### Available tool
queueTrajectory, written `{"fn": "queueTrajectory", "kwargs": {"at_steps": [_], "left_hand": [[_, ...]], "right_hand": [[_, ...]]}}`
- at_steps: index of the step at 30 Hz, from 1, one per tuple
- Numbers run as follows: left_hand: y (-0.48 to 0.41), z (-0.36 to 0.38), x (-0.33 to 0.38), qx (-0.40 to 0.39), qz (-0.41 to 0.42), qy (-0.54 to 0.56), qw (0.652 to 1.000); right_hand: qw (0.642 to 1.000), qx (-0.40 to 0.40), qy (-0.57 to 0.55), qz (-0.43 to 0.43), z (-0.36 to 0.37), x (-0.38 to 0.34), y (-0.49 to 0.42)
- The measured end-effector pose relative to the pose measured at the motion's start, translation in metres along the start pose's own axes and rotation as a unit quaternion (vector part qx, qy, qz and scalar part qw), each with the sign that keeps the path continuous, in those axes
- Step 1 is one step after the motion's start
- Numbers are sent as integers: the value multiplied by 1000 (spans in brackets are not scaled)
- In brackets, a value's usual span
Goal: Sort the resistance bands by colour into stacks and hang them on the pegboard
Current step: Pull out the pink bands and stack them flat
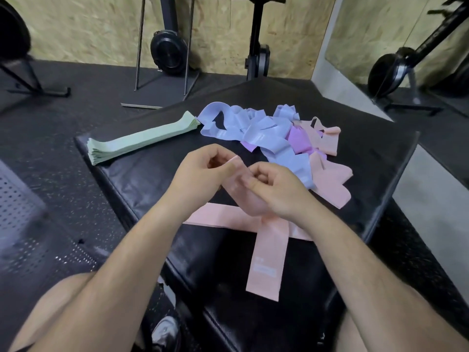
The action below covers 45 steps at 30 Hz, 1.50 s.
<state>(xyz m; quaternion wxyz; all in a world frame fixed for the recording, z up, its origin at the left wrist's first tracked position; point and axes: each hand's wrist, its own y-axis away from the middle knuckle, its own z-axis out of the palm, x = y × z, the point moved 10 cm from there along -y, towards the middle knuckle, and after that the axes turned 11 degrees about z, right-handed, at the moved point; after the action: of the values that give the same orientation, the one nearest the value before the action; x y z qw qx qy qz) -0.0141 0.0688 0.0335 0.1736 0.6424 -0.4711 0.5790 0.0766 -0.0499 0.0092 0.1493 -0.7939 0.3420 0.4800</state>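
My left hand [200, 171] and my right hand [276, 191] meet over the middle of the black padded platform [142, 174]. Both pinch the top end of one pink band [266, 265], which hangs down toward me. Under it a flat pink band [220, 215] lies crosswise. A neat stack of green bands [137, 139] sits at the far left. A loose heap of blue bands [253, 130], purple bands [298, 138] and pink bands [327, 179] lies at the far right.
The platform stands on dark rubber gym flooring [50, 128]. A perforated dark panel [22, 219] lies at the left. Exercise machines with black wheels [167, 50] stand at the back against a wood-chip wall, and another wheel [390, 72] stands at the right. My knees show at the bottom.
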Motion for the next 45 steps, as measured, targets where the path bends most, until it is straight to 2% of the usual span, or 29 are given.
{"fn": "queueTrajectory", "kwargs": {"at_steps": [8, 17, 23, 30, 39, 43, 45], "left_hand": [[6, -47, -40, 11, -86, -27, 996], [29, -81, -79, 21, -129, -131, 983], [35, -79, -89, 9, -104, -204, 973], [33, -80, -76, 26, -29, -326, 945], [34, -77, -82, 22, -23, -364, 931], [42, -48, -55, 14, 116, -509, 853], [47, -23, -56, -44, 162, -510, 844]], "right_hand": [[993, -81, 70, 53, 22, -1, -17], [968, -142, 182, 93, 61, 6, -31], [964, -119, 217, 101, 73, 21, -41], [962, -88, 231, 120, 75, 28, -45], [953, -50, 277, 107, 77, 23, -45], [953, -49, 280, 102, 79, 22, -46], [952, -50, 284, 98, 79, 22, -46]]}}
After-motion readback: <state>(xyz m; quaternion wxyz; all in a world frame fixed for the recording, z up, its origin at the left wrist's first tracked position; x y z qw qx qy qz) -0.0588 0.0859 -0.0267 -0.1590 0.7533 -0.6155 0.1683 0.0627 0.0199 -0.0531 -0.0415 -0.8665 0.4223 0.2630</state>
